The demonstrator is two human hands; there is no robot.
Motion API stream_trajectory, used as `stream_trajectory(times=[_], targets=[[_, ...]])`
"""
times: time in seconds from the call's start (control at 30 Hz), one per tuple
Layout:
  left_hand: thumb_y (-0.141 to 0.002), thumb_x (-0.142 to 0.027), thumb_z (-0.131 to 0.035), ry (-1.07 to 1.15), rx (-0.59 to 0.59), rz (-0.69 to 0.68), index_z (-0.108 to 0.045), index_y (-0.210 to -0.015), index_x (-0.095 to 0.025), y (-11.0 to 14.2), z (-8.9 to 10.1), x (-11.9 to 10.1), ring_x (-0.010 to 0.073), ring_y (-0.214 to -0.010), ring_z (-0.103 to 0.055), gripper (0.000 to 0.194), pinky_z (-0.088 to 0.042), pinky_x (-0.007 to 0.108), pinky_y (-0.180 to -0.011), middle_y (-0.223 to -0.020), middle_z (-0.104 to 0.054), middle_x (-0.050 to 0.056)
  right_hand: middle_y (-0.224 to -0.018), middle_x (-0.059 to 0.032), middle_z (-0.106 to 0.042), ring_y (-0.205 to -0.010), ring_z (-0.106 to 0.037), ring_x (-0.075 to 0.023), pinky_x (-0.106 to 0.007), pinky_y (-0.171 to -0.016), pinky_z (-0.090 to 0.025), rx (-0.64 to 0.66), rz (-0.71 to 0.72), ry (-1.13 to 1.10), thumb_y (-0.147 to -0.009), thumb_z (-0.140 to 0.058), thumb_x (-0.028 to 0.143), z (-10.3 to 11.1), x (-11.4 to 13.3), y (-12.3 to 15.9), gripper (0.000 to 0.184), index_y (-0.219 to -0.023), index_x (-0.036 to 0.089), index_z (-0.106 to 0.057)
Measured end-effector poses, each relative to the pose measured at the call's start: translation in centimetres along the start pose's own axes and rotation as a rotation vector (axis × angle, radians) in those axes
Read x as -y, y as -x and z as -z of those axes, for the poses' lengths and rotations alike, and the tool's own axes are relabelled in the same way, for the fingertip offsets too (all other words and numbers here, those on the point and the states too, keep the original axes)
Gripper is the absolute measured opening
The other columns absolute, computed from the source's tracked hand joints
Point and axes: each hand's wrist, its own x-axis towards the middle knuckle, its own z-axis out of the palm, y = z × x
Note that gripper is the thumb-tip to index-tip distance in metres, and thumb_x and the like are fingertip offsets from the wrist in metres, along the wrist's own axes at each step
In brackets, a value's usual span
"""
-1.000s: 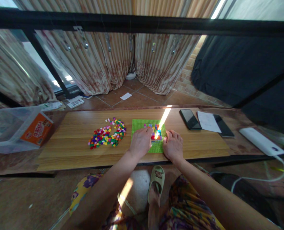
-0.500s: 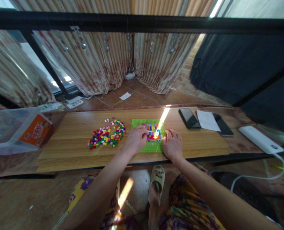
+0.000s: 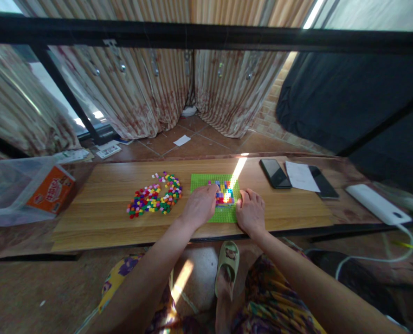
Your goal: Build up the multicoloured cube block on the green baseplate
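Green studded plastic baseplate (image 3: 223,215) lies near the front edge of the brown wood-grain surface (image 3: 102,190), carrying a multicoloured build of small plastic bricks (image 3: 228,198). Uneven pressing could skew it or loosen bricks. The left hand (image 3: 200,204) bunches its fingers at the build's left side, any pinched brick hidden, so I cannot tell its grip; the right hand (image 3: 251,211), grip loosely open, rests against the baseplate's right edge.

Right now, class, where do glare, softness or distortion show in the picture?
Head view: a sunlight streak falls across the wooden board, washing out some mounted bricks; head view: loose bricks look soft; head view: the clear plastic box looks stretched at the left edge.
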Motion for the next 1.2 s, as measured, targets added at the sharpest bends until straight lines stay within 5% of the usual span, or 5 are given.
stream_trajectory(times=[0.33,0.73,1.07,1.2], targets=[[-0.086,-0.009,-0.044,-0.060,0.061,-0.058,-0.056,-0.088,-0.019,-0.3,0.8,-0.3,0.0213,-0.087,-0.063,0.015,-0.049,0.032,-0.079,-0.088,-0.066,0.007,-0.126,-0.0131,-0.056,-0.117,-0.045,-0.0270,-0.040,-0.099,-0.031,-0.004,0.008,-0.008,-0.091,-0.041,0.025,0.1,0.0,0.0,0.033,-0.119,0.015,-0.057],[-0.077,0.001,-0.045,-0.169,0.084,0.043,-0.054,-0.102,-0.012,-1.1,0.2,-2.2,0.0267,-0.082,-0.068,0.029,-0.051,0.034,-0.074,-0.083,-0.068,0.014,-0.125,-0.0132,-0.056,-0.116,-0.045,-0.0271,-0.040,-0.098,-0.030,-0.019,0.018,-0.004,-0.091,-0.040,0.025,-0.1,-0.1,0.0,0.033,-0.119,0.015,-0.056],[-0.081,-0.005,-0.050,-0.001,-0.024,0.091,-0.053,-0.104,-0.017,-0.6,-0.7,-0.8,0.0223,-0.090,-0.065,0.025,-0.050,0.031,-0.077,-0.095,-0.068,0.010,-0.124,-0.0131,-0.057,-0.116,-0.045,-0.0269,-0.039,-0.098,-0.030,-0.004,0.015,-0.006,-0.091,-0.039,0.025,0.1,0.0,0.0,0.034,-0.119,0.015,-0.056],[-0.076,-0.005,-0.057,0.163,-0.030,0.171,-0.056,-0.101,-0.016,-0.8,-0.9,-0.2,0.0180,-0.077,-0.063,0.028,-0.049,0.029,-0.070,-0.085,-0.066,0.005,-0.123,-0.0129,-0.057,-0.116,-0.045,-0.0271,-0.039,-0.098,-0.030,-0.011,0.017,-0.006,-0.091,-0.040,0.025,0.0,0.0,0.0,0.033,-0.119,0.015,-0.056]])
